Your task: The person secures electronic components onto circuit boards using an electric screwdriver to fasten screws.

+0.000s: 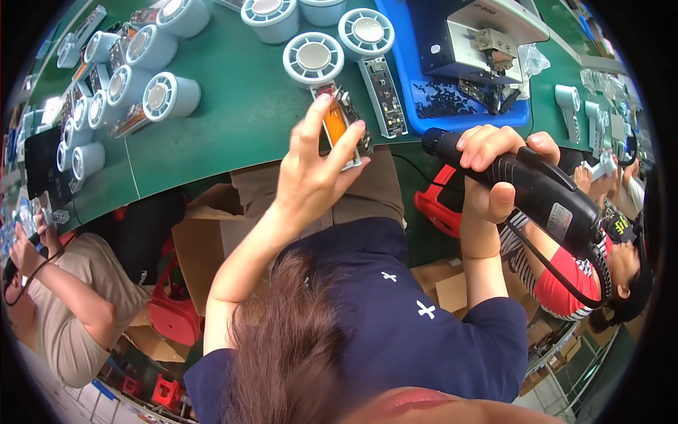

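Observation:
At the table's near edge, my left hand [305, 166] grips the opened handle of a light-blue handheld fan [313, 60]. An orange battery [335, 127] shows between thumb and fingers, and a dark circuit board [361, 127] stands tilted along the handle's right side. My right hand [491, 159] is wrapped around a black electric screwdriver [540, 187], held up to the right of the fan and apart from it. Its dark nose points left; whether a bit sticks out I cannot tell. Beside the held fan lies a second fan [366, 30], its handle's circuit board [383, 95] exposed.
A blue tray [408, 78] at the back right holds a white-and-black machine [462, 46] and many small black screws [445, 100]. Several more fans [169, 97] crowd the table's left. Co-workers sit on both sides. A red stool [438, 201] stands below the table edge.

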Demonstrator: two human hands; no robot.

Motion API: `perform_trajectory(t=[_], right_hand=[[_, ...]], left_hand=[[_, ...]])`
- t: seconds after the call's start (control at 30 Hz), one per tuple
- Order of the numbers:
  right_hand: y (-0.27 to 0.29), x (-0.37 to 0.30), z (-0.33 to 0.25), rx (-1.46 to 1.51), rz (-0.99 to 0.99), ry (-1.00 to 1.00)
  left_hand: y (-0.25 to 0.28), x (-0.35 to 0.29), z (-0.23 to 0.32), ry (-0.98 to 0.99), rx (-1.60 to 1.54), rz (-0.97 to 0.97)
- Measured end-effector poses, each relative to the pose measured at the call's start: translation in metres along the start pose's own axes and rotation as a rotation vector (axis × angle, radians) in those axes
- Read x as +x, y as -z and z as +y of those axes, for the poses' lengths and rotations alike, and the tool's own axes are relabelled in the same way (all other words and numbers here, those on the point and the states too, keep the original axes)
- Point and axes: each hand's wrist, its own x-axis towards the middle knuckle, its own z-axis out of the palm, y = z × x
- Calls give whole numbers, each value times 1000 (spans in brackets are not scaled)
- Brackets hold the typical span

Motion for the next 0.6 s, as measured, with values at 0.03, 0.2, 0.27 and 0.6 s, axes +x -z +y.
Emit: perform_trajectory(t=[0.03, 0.2, 0.27, 0.6], right_hand=[[0, 0, 0, -4, 2, -1], [-3, -1, 0, 120, 42, -82], [-2, -2, 0, 122, 44, -89], [12, -2, 1, 87, 19, -69]], left_hand=[[-2, 1, 1, -1, -4, -2], [-6, 1, 4, -7, 258, -4], [-5, -2, 4, -41, 265, 3], [15, 2, -19, -266, 137, -138]])
